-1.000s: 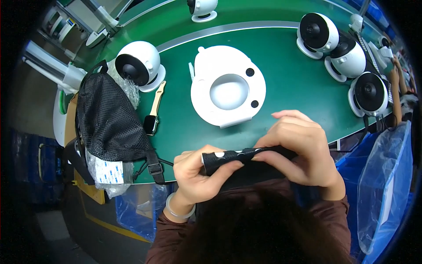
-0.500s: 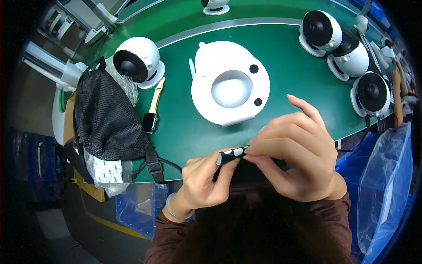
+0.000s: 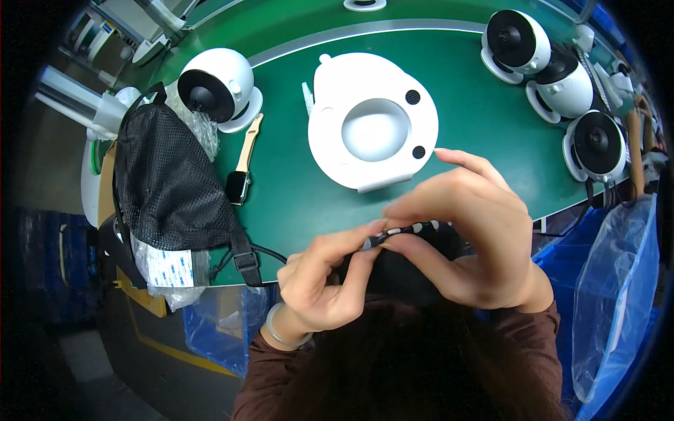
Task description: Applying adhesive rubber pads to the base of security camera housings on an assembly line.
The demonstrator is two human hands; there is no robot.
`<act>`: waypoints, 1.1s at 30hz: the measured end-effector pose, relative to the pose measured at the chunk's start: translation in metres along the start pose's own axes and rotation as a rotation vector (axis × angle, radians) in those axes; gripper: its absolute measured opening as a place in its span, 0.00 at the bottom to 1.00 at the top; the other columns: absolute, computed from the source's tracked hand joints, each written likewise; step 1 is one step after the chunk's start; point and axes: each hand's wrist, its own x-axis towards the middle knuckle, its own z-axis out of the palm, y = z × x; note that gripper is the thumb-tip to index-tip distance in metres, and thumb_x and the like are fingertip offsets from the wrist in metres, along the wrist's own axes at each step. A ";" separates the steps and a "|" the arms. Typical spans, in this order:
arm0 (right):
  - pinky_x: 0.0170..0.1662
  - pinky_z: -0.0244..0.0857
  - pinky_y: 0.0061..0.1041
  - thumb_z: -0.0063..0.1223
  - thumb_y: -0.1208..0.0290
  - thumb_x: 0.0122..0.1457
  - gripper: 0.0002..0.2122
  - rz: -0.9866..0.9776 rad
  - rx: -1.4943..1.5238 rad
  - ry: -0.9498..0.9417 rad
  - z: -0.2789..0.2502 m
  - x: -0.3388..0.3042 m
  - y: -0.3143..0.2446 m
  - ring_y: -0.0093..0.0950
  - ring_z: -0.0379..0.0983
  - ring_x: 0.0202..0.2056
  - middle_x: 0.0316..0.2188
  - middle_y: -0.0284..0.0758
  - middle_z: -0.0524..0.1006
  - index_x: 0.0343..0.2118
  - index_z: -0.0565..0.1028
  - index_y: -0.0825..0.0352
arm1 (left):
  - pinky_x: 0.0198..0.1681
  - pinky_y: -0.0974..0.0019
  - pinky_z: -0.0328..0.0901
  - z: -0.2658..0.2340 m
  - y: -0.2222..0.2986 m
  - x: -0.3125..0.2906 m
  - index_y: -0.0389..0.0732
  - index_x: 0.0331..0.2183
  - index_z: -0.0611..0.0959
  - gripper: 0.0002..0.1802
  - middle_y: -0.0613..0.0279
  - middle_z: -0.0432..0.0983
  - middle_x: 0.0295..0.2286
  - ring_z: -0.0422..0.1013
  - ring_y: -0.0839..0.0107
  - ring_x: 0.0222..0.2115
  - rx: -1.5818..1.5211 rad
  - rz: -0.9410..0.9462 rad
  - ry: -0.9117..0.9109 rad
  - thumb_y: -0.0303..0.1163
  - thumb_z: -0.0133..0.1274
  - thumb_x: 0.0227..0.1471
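Note:
A narrow black strip with pale oval spots [image 3: 421, 226] is pinched between my two hands, just in front of the table's near edge. My left hand [image 3: 319, 284] grips its left end between thumb and forefinger. My right hand [image 3: 488, 235] arches over the rest, thumb and fingertips at the strip, little finger held away. Beyond my hands lies a white rounded plastic part [image 3: 326, 137] with a bowl-like hollow. Two round black textured pads [image 3: 413, 97] sit on its right side. Exactly what my right fingertips press on is partly hidden.
Left on the green table [image 3: 281, 217] are a white ball-shaped device [image 3: 235, 70], a watch with a beige strap [image 3: 239, 186] and a black mesh bag [image 3: 172, 182]. Several similar white devices [image 3: 597, 144] stand at the right. Blue bins with clear liners [image 3: 611, 302] flank the table.
More of the spotted strip now shows between my hands. My right fingers have shifted along it and bent over toward my left fingertips. The whole view has moved slightly.

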 end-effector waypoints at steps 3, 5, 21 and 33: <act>0.44 0.58 0.33 0.59 0.76 0.33 0.09 -0.066 -0.060 -0.038 0.002 -0.002 0.003 0.23 0.69 0.26 0.20 0.26 0.73 0.23 0.75 0.61 | 0.25 0.79 0.65 -0.003 0.000 -0.001 0.30 0.27 0.75 0.10 0.56 0.75 0.22 0.73 0.75 0.22 0.038 -0.009 0.000 0.14 0.51 0.35; 0.43 0.58 0.33 0.59 0.76 0.33 0.09 -0.102 -0.104 0.004 0.001 -0.002 0.001 0.23 0.69 0.26 0.20 0.26 0.72 0.22 0.75 0.61 | 0.24 0.79 0.65 -0.005 -0.001 -0.002 0.30 0.27 0.75 0.10 0.56 0.75 0.22 0.73 0.76 0.21 0.072 -0.024 -0.002 0.14 0.52 0.35; 0.44 0.58 0.34 0.58 0.78 0.33 0.08 -0.097 -0.066 -0.001 0.003 0.002 0.001 0.24 0.68 0.23 0.18 0.26 0.71 0.20 0.74 0.62 | 0.19 0.76 0.63 -0.008 0.003 0.003 0.31 0.28 0.75 0.12 0.55 0.73 0.20 0.70 0.69 0.15 0.269 0.091 -0.106 0.13 0.49 0.33; 0.43 0.60 0.32 0.57 0.77 0.35 0.06 -0.165 -0.282 0.091 0.013 -0.001 -0.002 0.25 0.70 0.25 0.21 0.28 0.73 0.19 0.73 0.62 | 0.21 0.78 0.63 -0.005 0.002 0.003 0.30 0.27 0.74 0.10 0.56 0.73 0.19 0.72 0.72 0.17 0.256 0.011 -0.061 0.13 0.49 0.35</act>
